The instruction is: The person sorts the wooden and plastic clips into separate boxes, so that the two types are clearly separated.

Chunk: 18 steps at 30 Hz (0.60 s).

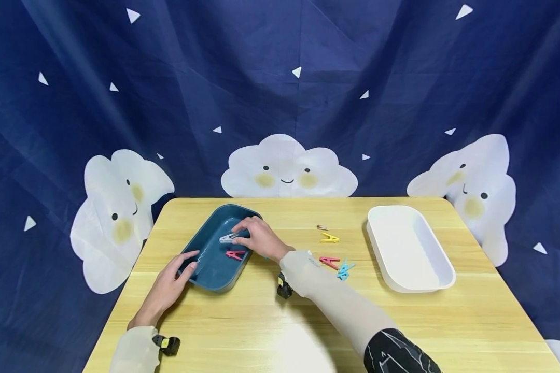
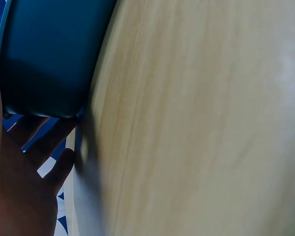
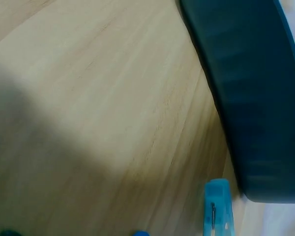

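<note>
A dark teal plastic bin [image 1: 214, 280] stands on the left of the table. My left hand [image 1: 165, 285] grips its near left corner, with finger and thumb over the rim and other fingers against the outside, as the left wrist view shows. My right hand [image 1: 261, 238] reaches over the right rim and pinches a white clothespin [image 1: 226, 238] above the bin's floor. Inside the bin, a red clothespin [image 1: 235, 255] lies close to the right wall. In the right wrist view a light-blue clothespin [image 3: 218, 209] lies on the table beside the bin.
A white bin [image 1: 413, 248] stands at the right of the wooden table [image 1: 242, 331]. Between the bins lie a yellow clothespin [image 1: 329, 238], a small brownish clothespin [image 1: 322, 227], another red clothespin [image 1: 329, 262] and light-blue clothespins [image 1: 345, 269]. A dark blue curtain [image 1: 280, 93] hangs behind the table.
</note>
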### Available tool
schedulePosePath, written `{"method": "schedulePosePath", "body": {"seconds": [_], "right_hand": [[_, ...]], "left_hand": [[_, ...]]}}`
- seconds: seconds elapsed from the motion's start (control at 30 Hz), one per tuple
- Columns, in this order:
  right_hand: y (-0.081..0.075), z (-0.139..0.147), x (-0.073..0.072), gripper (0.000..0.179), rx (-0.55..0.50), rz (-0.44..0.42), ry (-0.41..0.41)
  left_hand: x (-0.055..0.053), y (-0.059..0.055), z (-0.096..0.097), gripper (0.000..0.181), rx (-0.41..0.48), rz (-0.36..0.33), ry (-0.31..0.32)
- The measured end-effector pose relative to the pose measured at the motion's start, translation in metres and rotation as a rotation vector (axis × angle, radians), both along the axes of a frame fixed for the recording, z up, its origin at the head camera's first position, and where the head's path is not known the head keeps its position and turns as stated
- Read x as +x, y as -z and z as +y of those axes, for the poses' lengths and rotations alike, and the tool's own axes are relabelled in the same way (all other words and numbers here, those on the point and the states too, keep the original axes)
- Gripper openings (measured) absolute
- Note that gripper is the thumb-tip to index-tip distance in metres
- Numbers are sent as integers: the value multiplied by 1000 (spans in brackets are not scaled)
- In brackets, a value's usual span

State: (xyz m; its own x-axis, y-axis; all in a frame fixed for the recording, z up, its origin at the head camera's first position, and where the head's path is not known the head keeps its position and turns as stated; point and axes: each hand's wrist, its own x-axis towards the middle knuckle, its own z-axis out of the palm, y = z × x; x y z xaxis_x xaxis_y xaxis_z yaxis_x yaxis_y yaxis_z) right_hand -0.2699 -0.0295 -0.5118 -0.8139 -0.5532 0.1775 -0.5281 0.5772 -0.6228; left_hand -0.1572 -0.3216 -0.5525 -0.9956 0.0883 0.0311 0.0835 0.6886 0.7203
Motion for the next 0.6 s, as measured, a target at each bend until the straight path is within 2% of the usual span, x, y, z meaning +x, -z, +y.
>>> {"method": "schedulePosePath", "body": {"seconds": [0.27,0.6], "right_hand": [[-4,-8,0,30,99,64,11],[-2,-12,1,32,154,87,9]], "left_hand": [[0,0,0,53,2,9,7],[1,0,0,51,3,13,7]]}}
